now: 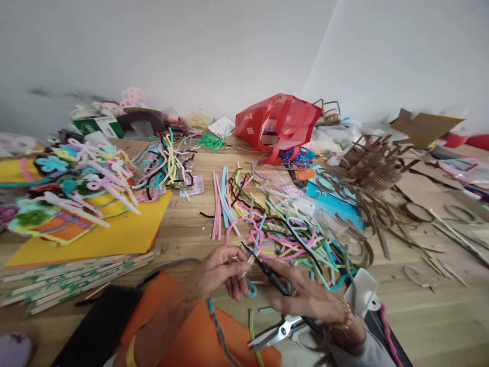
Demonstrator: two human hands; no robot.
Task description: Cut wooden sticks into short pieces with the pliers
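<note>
My left hand (225,272) is closed, its thumb and fingers pinching a short pale piece (250,261) whose kind I cannot make out. My right hand (305,295) grips dark-handled pliers (273,278), their tips at the pale piece beside my left fingertips. A small light-blue loop (251,288) shows just under my left fingers. Beyond both hands lies a tangled heap of coloured pipe cleaners (282,239). Below my right hand, open scissors (280,331) rest near an orange sheet (237,331) and a green pipe cleaner piece (251,326).
Pipe-cleaner flowers (76,188) cover a yellow sheet (156,224) at left, with paper-wrapped bundles (76,278) nearer me. A red bag (278,122) stands at the back. Small brown baskets (374,163) and curled brown strips (382,219) lie right. A black flat object (99,326) sits front left.
</note>
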